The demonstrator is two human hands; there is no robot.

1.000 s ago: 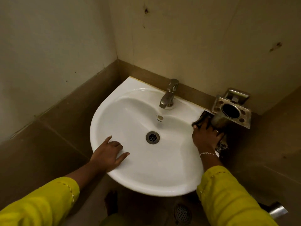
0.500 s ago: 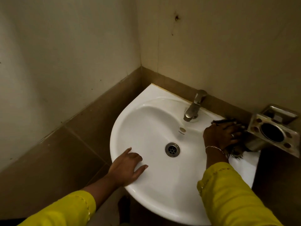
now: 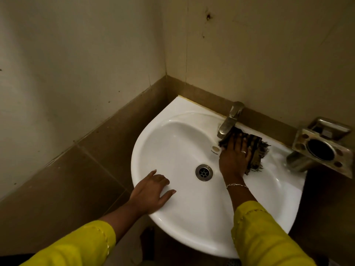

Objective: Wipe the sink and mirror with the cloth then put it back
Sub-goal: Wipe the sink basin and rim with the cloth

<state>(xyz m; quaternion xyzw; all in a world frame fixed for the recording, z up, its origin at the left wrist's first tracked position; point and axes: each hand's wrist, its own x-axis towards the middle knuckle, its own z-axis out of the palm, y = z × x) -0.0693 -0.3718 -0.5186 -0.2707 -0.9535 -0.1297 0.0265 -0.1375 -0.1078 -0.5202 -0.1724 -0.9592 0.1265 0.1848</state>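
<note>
A white corner sink (image 3: 172,135) is fixed where two walls meet. My right hand (image 3: 234,156) presses a dark striped cloth (image 3: 255,150) flat against the sink's back ledge, just right of the metal tap (image 3: 230,120). The cloth's frayed edge sticks out to the right of my fingers. My left hand (image 3: 151,191) rests flat on the sink's front left rim, fingers apart, holding nothing. The drain (image 3: 204,172) lies between my two hands. No mirror is in view.
A metal toothbrush and soap holder (image 3: 324,144) juts from the wall right of the sink, close to the cloth. Brown tiles (image 3: 76,169) cover the lower walls and pale plaster rises above them. Yellow sleeves cover both my forearms.
My right hand has slid the cloth left along the back ledge, from beside the metal holder to the tap's base. The left hand stays on the rim. The view has shifted left.
</note>
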